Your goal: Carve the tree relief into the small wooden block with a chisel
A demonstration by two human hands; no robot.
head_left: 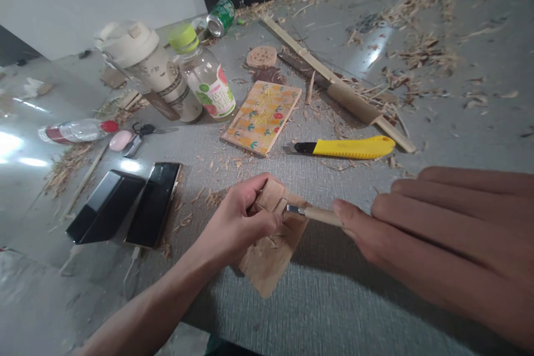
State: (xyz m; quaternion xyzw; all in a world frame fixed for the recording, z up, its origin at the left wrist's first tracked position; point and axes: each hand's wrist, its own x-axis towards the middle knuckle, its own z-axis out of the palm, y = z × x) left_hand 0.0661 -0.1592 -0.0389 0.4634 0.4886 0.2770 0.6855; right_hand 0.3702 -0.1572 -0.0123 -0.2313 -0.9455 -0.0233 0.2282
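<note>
My left hand (237,222) presses down on a flat wooden board (269,258) lying on the grey table, fingers curled over its upper edge. My right hand (421,228) holds a small carving tool with a wooden handle (319,214). The tool's metal tip touches the board just beside my left fingers. Shallow cuts show on the board's face.
A yellow utility knife (350,147), a patterned booklet (262,117), a long wooden tool (342,92), two bottles (206,75), a green can (221,15), two dark phones (152,203), keys and a lying bottle (77,130) surround the work. Wood shavings litter the table (334,300).
</note>
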